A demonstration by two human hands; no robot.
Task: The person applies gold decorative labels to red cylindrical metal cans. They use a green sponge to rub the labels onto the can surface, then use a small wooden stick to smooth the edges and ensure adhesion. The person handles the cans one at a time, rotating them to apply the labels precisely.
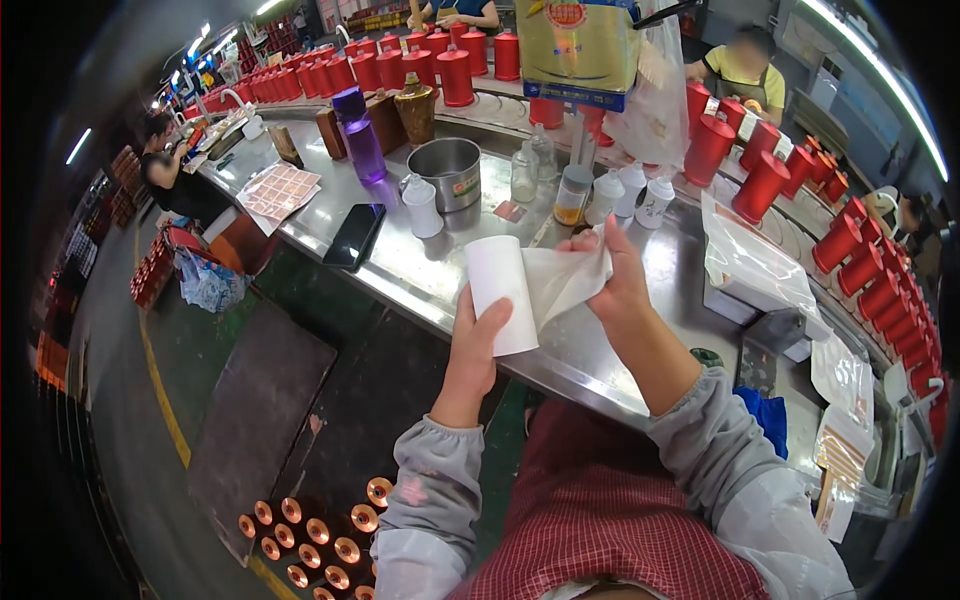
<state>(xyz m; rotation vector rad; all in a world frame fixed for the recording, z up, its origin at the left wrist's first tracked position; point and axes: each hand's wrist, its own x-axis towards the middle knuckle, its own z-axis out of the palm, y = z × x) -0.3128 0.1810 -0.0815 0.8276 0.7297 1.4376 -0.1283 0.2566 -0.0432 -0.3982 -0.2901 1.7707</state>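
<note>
A white paper roll (503, 295) is in my left hand (472, 345), which wraps round its lower side with the thumb across the front. From the roll's right side a thin white sheet (565, 280) spreads out, creased at its upper end. My right hand (625, 275) grips that end, thumb up and fingers curled. Both hands are above the front edge of the metal table (430, 285). Just beyond them stand small white bottles (655, 202), a jar with a yellow label (572, 195) and clear glass bottles (524, 172).
A metal cup (445, 174), a white bottle (422, 207), a purple bottle (362, 140) and a black phone (354, 236) stand or lie to the left. Red bottles (710, 150) line the conveyor behind. A white box (755, 265) sits right. Copper-topped bottles (318, 530) stand below left. Other people work nearby.
</note>
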